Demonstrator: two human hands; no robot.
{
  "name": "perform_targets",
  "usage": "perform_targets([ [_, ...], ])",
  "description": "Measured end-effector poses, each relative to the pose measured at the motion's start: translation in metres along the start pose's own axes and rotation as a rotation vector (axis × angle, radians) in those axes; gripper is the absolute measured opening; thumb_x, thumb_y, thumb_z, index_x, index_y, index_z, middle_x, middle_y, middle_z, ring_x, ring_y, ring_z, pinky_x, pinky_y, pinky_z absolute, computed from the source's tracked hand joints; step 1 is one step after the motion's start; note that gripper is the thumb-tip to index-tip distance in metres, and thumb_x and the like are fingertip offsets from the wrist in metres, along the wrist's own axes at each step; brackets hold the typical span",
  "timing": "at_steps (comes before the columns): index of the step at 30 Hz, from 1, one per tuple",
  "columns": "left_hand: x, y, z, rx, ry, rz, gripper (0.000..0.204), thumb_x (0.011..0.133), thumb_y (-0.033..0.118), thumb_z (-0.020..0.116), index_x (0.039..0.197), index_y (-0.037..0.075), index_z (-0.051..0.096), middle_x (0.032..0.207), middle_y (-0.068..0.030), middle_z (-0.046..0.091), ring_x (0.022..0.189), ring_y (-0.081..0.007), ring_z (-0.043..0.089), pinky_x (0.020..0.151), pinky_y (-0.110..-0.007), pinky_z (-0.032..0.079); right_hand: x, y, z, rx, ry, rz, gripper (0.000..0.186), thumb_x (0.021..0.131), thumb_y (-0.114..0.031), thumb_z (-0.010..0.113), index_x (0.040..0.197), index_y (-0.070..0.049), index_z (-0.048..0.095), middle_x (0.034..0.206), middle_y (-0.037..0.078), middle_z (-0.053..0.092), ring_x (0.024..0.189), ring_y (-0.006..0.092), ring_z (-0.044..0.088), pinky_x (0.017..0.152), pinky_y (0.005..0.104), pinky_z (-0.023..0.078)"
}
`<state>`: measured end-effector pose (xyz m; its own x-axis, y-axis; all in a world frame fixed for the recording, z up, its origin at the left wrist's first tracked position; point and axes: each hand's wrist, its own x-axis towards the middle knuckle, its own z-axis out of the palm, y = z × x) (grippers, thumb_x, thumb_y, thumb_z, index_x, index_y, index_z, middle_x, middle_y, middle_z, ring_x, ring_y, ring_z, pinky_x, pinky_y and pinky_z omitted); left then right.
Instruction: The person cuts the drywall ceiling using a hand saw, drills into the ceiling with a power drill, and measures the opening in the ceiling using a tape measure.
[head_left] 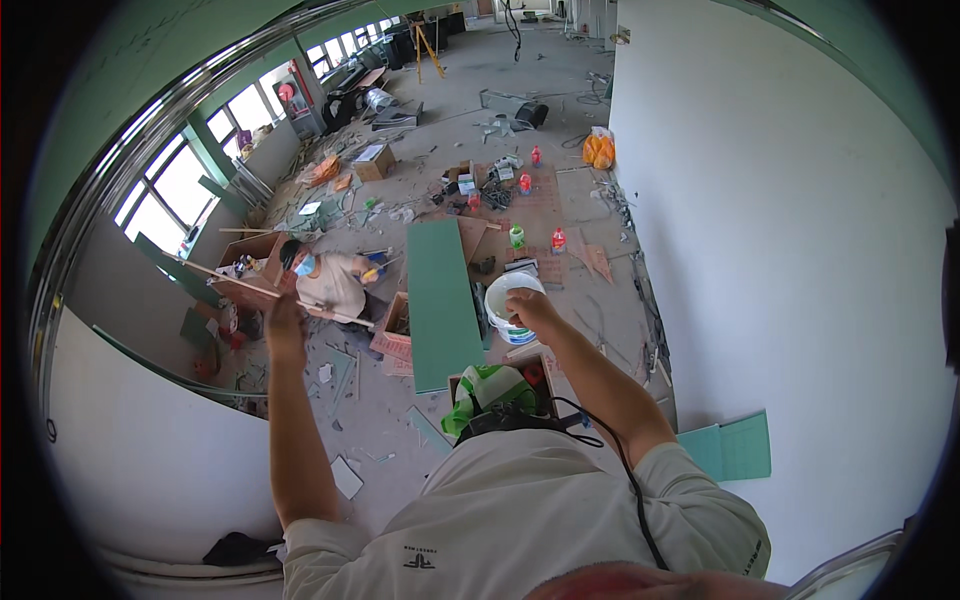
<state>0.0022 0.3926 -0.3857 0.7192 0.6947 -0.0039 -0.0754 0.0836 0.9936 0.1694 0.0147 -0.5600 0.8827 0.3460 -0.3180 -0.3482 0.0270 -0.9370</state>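
Observation:
My left hand (285,322) is raised at the left with its fingers closed round a long, thin wooden strip (235,280) that slants down to the right. My right hand (532,310) is up in front of a white bucket (510,330) on the floor below, fingers curled; what it holds, if anything, I cannot make out. Below me are a long green board (440,300) and a box with a green-and-white bag (480,395).
A co-worker (325,280) in a mask crouches at the left by a cardboard box (260,250). A white wall (780,280) rises at the right, green panels (730,445) below it. Bottles (558,240), offcuts and debris lie over the floor. A yellow tripod (425,55) stands far back.

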Motion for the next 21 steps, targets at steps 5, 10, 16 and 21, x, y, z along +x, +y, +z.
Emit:
perform_targets([
  [5,0.033,-0.098,-0.016,0.863,-0.061,0.100,0.046,0.083,0.027,0.062,0.118,-0.002,0.057,0.089,-0.0173,0.065,0.072,-0.0263,0.062,0.065,-0.036,0.050,-0.007,0.008,-0.006,-0.008,0.019,0.004,0.040,0.081,-0.013,0.060,0.120,-0.001,0.062,0.091,0.011,0.064,0.062,0.0138,0.058,0.055,0.0215,0.047],
  [10,0.037,-0.181,-0.074,1.506,-0.131,0.188,0.055,0.079,0.022,0.065,0.130,0.008,0.049,0.103,-0.0209,0.068,0.091,-0.0377,0.067,0.075,-0.042,0.053,-0.016,0.005,0.002,-0.061,-0.012,0.011,0.043,0.084,-0.013,0.059,0.125,-0.001,0.059,0.091,0.010,0.064,0.063,0.0116,0.057,0.058,0.0211,0.049],
  [16,-0.006,-0.159,-0.033,1.738,-0.286,-0.002,0.060,0.081,0.027,0.066,0.134,0.012,0.044,0.105,-0.0194,0.068,0.095,-0.0364,0.066,0.078,-0.045,0.052,-0.025,0.008,-0.019,-0.029,0.072,0.015,0.043,0.084,-0.012,0.059,0.125,0.000,0.059,0.090,0.010,0.064,0.063,0.0111,0.056,0.058,0.0208,0.049],
  [21,-0.008,-0.198,-0.057,1.799,-0.344,0.018,0.058,0.082,0.032,0.066,0.133,0.012,0.045,0.103,-0.0181,0.068,0.095,-0.0362,0.066,0.079,-0.046,0.051,-0.026,0.010,-0.022,-0.022,0.052,0.024,0.043,0.084,-0.012,0.059,0.125,0.000,0.059,0.090,0.009,0.064,0.063,0.0110,0.056,0.059,0.0207,0.049],
])
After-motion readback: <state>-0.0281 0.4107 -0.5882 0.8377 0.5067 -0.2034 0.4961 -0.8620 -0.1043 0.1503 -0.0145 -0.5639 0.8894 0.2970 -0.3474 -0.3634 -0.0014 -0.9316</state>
